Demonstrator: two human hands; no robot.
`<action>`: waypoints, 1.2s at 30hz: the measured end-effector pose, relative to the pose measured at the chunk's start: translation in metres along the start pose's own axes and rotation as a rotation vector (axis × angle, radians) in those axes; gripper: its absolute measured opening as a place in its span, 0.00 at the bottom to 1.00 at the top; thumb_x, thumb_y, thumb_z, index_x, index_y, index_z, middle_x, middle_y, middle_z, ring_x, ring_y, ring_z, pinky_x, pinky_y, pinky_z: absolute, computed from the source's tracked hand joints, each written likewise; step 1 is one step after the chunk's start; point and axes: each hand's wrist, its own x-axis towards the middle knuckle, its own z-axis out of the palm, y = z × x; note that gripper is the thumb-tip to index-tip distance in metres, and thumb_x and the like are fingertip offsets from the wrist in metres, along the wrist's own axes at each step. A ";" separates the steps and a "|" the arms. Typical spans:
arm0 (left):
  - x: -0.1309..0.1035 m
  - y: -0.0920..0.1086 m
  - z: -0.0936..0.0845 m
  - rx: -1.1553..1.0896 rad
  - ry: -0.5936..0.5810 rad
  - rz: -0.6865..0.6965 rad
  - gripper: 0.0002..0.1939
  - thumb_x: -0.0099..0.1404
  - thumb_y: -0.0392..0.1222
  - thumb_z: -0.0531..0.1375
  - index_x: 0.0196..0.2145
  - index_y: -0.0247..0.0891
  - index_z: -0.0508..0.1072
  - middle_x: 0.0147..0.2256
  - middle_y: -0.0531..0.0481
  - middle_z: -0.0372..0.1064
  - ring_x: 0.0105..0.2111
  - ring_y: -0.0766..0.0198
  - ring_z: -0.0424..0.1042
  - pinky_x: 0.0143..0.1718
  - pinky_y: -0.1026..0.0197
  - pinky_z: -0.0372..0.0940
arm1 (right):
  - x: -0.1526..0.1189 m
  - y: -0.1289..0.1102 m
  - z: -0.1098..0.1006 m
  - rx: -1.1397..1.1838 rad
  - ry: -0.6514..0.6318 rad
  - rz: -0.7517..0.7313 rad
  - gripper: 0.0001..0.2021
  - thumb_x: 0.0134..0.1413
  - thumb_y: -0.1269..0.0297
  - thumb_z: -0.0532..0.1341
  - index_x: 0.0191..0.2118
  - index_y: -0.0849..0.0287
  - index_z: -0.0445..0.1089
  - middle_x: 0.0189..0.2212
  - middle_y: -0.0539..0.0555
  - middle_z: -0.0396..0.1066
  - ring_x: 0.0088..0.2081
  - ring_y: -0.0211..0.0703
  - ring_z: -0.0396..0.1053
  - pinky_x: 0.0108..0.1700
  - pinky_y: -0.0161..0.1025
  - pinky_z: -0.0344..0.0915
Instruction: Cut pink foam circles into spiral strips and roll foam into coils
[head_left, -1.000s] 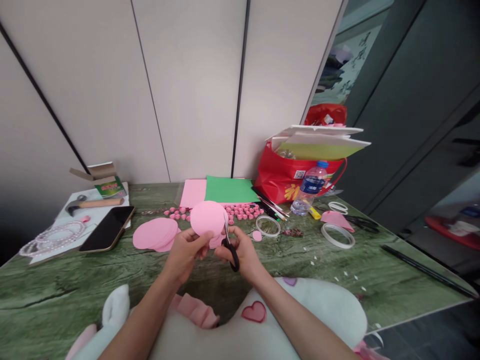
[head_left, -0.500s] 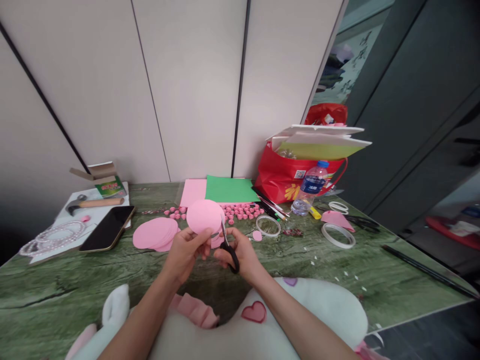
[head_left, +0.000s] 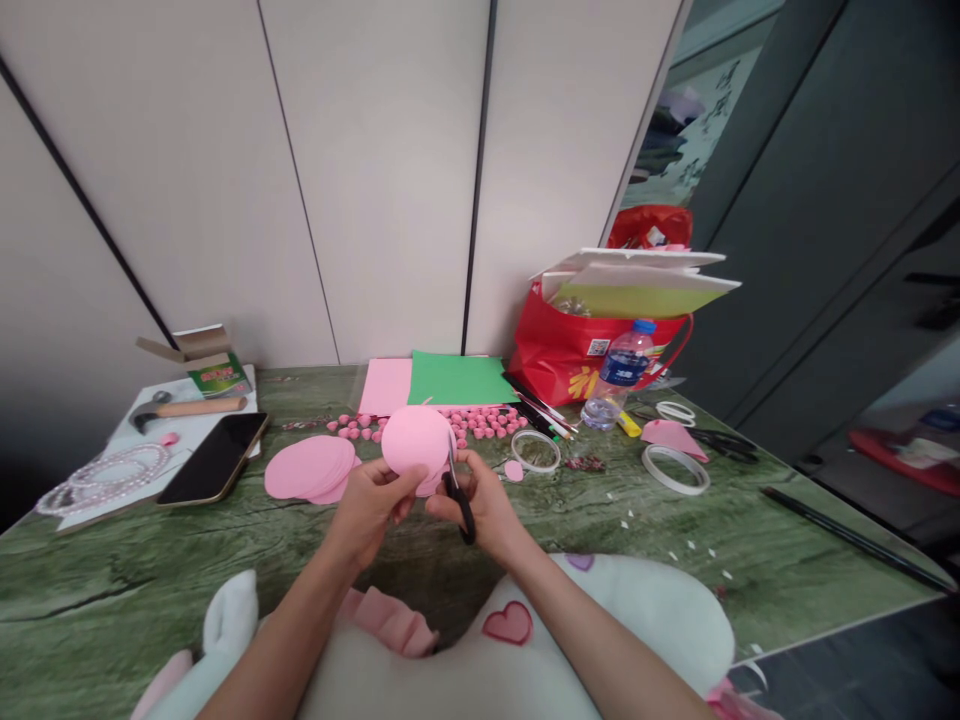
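Observation:
My left hand [head_left: 377, 508] pinches the lower edge of a pink paper circle [head_left: 414, 438], held up above the table. In my right hand [head_left: 480, 503] are black-handled scissors [head_left: 459, 500], their blades pointing up against the circle's right edge. A thin pink strip [head_left: 427, 401] sticks up at the circle's top. Left of my hands lies a stack of pink circles [head_left: 309, 468]. Behind the held circle are several small pink pieces [head_left: 491, 422], partly hidden by it.
A phone [head_left: 214, 458], a hammer [head_left: 191, 407] and beads [head_left: 112, 478] lie at the left. Green paper [head_left: 461, 379] is at the back. Rightward stand a water bottle [head_left: 621, 375] and red bag [head_left: 551, 345], with tape rolls [head_left: 675, 470] in front. A plush [head_left: 645, 620] lies nearest me.
The held circle has moved slightly right and down and turned a little. The scissors stand more upright, and the thin strip now shows above the circle.

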 end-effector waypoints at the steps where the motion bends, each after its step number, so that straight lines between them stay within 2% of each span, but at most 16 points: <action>1: 0.000 0.000 0.000 -0.002 0.000 0.003 0.10 0.46 0.38 0.62 0.16 0.33 0.64 0.11 0.59 0.55 0.12 0.77 0.50 0.14 0.69 0.43 | 0.000 0.000 0.000 0.000 0.000 -0.001 0.28 0.27 0.64 0.69 0.36 0.58 0.53 0.19 0.43 0.61 0.20 0.30 0.56 0.21 0.28 0.51; 11: 0.000 0.002 0.001 -0.004 0.008 0.024 0.10 0.46 0.39 0.62 0.17 0.33 0.64 0.11 0.59 0.56 0.12 0.76 0.50 0.15 0.69 0.43 | 0.000 0.004 0.000 0.042 -0.007 -0.006 0.26 0.28 0.66 0.68 0.34 0.57 0.53 0.17 0.41 0.60 0.18 0.29 0.54 0.21 0.27 0.50; 18: -0.001 0.003 0.001 -0.017 0.009 0.035 0.12 0.48 0.41 0.61 0.17 0.34 0.63 0.11 0.59 0.55 0.12 0.76 0.51 0.15 0.68 0.44 | 0.001 0.001 0.000 0.023 0.024 0.020 0.27 0.25 0.62 0.69 0.33 0.58 0.53 0.16 0.42 0.62 0.16 0.29 0.55 0.19 0.27 0.51; 24: -0.001 0.003 0.001 -0.033 0.003 0.038 0.11 0.49 0.41 0.61 0.18 0.34 0.63 0.12 0.59 0.56 0.13 0.76 0.51 0.15 0.69 0.44 | 0.000 0.001 0.001 -0.011 0.020 0.012 0.26 0.28 0.60 0.68 0.34 0.58 0.54 0.13 0.42 0.63 0.14 0.30 0.56 0.18 0.28 0.53; 29: -0.001 0.003 0.000 -0.055 -0.018 0.021 0.11 0.50 0.42 0.60 0.19 0.34 0.63 0.13 0.57 0.58 0.13 0.75 0.55 0.14 0.70 0.48 | 0.000 0.005 -0.002 -0.019 -0.009 0.006 0.25 0.30 0.60 0.67 0.35 0.58 0.55 0.13 0.42 0.63 0.14 0.31 0.57 0.16 0.28 0.52; 36: -0.001 0.005 -0.001 -0.147 -0.080 0.000 0.10 0.52 0.44 0.58 0.24 0.34 0.65 0.20 0.54 0.65 0.15 0.73 0.61 0.14 0.69 0.54 | 0.000 0.003 -0.001 -0.037 -0.018 0.027 0.25 0.30 0.58 0.67 0.35 0.58 0.55 0.11 0.41 0.61 0.12 0.31 0.57 0.13 0.27 0.51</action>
